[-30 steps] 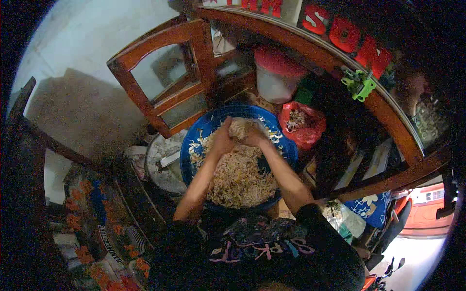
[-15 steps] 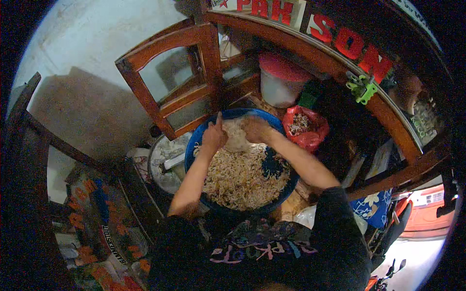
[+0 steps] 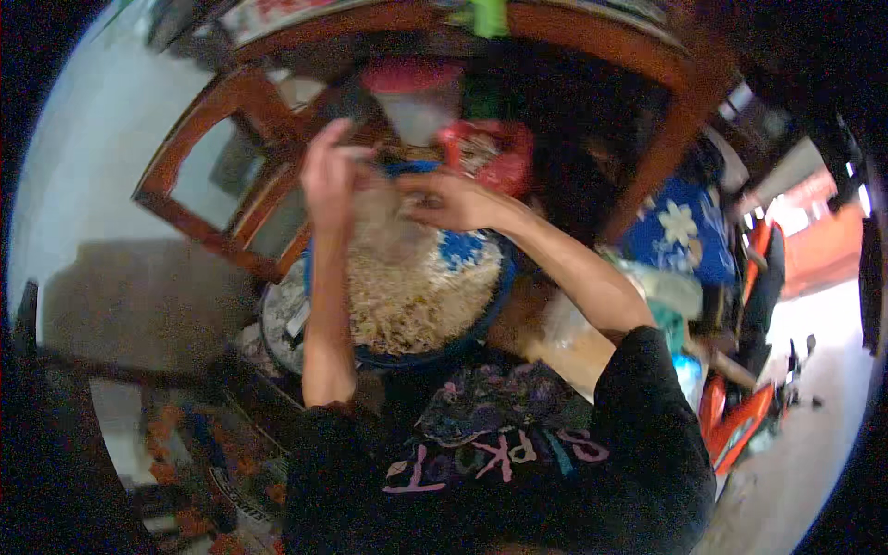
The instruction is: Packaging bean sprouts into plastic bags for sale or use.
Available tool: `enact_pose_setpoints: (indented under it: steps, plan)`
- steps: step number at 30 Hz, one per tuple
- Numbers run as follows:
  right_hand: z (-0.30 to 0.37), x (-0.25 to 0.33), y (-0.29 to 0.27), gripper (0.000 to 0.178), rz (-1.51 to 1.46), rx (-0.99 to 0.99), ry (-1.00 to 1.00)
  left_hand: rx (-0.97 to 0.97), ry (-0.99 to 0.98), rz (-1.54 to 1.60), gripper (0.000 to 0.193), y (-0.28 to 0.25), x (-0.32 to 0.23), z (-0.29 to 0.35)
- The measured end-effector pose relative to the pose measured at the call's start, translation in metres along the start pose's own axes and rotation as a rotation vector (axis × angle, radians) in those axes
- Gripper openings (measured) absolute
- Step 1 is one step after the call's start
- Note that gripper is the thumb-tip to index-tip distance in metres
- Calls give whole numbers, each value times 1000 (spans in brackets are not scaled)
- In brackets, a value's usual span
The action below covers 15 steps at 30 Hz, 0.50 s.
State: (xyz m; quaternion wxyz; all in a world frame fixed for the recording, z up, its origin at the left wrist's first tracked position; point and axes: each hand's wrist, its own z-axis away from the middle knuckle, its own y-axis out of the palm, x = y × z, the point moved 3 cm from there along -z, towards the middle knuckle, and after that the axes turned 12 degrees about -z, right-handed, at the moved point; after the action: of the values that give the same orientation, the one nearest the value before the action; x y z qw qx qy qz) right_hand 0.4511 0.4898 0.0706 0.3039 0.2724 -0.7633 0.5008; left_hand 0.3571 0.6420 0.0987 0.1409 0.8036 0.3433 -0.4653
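A blue basin (image 3: 504, 287) in front of me holds a heap of pale, stringy food (image 3: 416, 301) that looks like bean sprouts. Above its far side, my left hand (image 3: 331, 176) is raised and smeared by motion; its grip is not clear. My right hand (image 3: 451, 201) hovers to its right with curled fingers. Between them is a blurred, pale beige, see-through mass (image 3: 384, 222), perhaps a plastic bag; I cannot tell its kind. Some of the basin's blue bottom shows on the right.
Behind the basin stand a white bucket with a red lid (image 3: 412, 92) and a red plastic bag (image 3: 499, 157) of pale bits. A wooden-framed glass door (image 3: 208, 176) hangs open at left. A pale round tray (image 3: 277, 319) sits left of the basin. Blue flowered cloth (image 3: 680, 231) lies right.
My view has swung to the right. My left hand has lifted off the basin's far side, and the pale mass now stretches up between both hands.
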Motion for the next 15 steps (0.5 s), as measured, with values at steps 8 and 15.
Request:
enact_pose_setpoints:
  steps: [8, 15]
  plan:
    - [146, 114, -64, 16, 303, 329, 105, 248, -373, 134, 30, 61, -71, 63]
    - [288, 103, -127, 12, 233, 12, 358, 594, -685, 523, 29, 168, -90, 158]
